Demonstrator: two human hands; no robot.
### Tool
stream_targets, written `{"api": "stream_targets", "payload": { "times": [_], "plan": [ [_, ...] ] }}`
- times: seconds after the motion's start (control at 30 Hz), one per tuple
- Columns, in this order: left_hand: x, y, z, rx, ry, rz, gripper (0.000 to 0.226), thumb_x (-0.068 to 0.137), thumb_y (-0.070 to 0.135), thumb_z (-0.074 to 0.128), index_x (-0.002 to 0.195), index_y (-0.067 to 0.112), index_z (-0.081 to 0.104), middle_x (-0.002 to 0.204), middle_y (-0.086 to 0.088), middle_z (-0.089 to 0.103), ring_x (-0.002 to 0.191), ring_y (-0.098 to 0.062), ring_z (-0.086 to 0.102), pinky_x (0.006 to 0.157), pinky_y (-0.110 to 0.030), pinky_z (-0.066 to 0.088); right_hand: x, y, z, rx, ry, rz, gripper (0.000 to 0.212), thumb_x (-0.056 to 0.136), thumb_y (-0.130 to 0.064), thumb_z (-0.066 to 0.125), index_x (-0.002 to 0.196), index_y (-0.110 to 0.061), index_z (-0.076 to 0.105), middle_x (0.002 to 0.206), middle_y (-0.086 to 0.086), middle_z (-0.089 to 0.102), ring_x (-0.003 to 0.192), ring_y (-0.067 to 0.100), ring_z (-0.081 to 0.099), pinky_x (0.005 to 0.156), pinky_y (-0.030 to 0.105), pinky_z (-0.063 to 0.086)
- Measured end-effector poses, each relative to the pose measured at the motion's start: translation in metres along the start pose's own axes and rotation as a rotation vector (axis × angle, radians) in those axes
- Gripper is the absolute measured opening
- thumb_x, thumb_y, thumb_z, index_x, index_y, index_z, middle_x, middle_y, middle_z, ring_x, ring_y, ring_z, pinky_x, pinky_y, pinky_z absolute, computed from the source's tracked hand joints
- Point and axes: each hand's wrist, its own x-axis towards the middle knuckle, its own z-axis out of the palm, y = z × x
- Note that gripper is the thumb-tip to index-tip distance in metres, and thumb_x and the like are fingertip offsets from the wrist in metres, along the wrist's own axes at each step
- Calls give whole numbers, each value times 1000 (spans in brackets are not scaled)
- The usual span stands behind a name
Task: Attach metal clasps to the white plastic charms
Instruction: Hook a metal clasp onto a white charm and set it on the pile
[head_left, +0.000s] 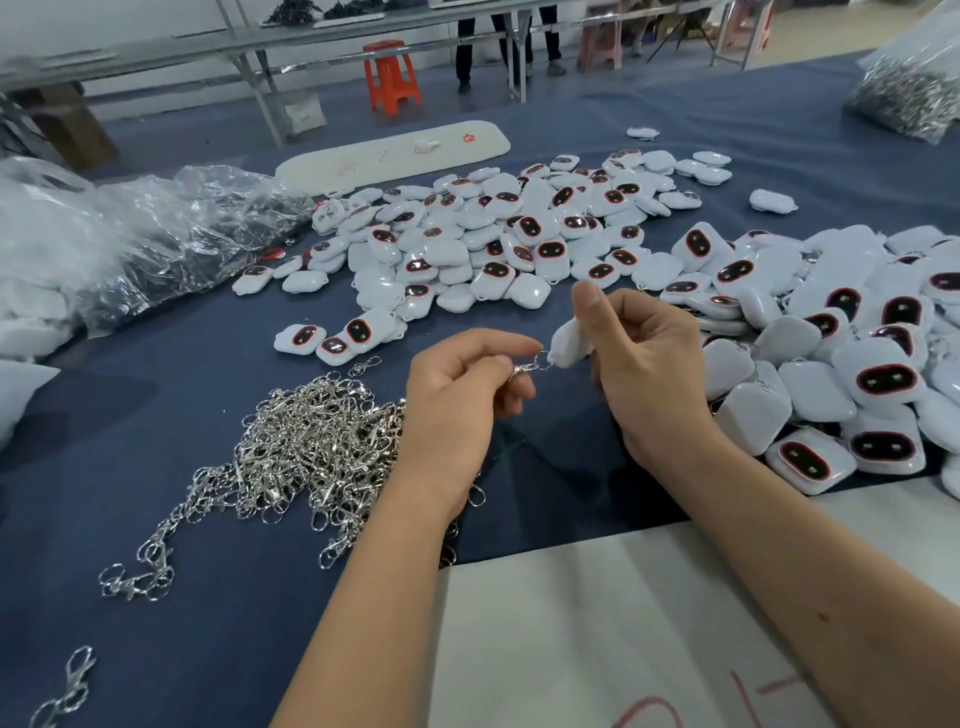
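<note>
Just right of the clasp pile (311, 447), the right hand (649, 374) gripped a light, slick, rigid charm (569, 345) by its body; the left hand (457, 395) pinched a small clasp (527, 367) at its loop.

Two hands meet above the middle of a cloth-covered table (208, 597). The left hand (457, 395) pinches a metal clasp (527, 366); the right hand (644, 358) holds a charm (569, 343) just beside it. A heap of clasps (306, 452) lies to the left, one pile of charms (498, 244) behind the hands, another charm pile (852, 353) at right. Plastic bags (156, 234) lie far left.
</note>
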Motion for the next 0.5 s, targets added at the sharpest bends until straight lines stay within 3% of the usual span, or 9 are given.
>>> {"api": "stream_targets", "payload": {
  "times": [0.1, 0.2, 0.4, 0.5],
  "plan": [
    [0, 0, 3, 23, 14, 0, 36, 97, -5, 49, 85, 12, 78, 60, 2, 60, 59, -10, 53, 59, -20, 48, 0, 0, -1, 18, 39, -12, 67, 87, -57, 75, 66, 0, 47, 56, 13, 39, 54, 23, 35, 46, 27, 27],
    [0, 0, 3, 23, 43, 19, 33, 98, -4, 49, 88, 10, 77, 60, 2, 60, 59, -9, 52, 59, -19, 47, 0, 0, -1, 33, 48, -24, 60, 91, -51, 75, 65, -2, 51, 52, 5, 45, 52, 18, 40, 46, 23, 32],
    [1, -2, 3, 80, 84, 20, 27, 98, -1, 52, 88, 9, 75, 57, 3, 60, 55, -8, 51, 56, -18, 46, -2, -4, 0, 5, 83, -68, 54, 93, -44, 76, 69, 1, 58, 65, 27, 42, 60, 32, 33, 53, 35, 29],
    [2, -6, 5, 160, 106, 40, 23, 99, 3, 55, 88, 10, 75, 57, 3, 62, 56, -9, 53, 58, -21, 49, -1, -4, -1, -2, 96, -74, 44, 95, -41, 75, 72, -4, 66, 62, 15, 45, 60, 17, 37, 54, 26, 32]
  ]
}}
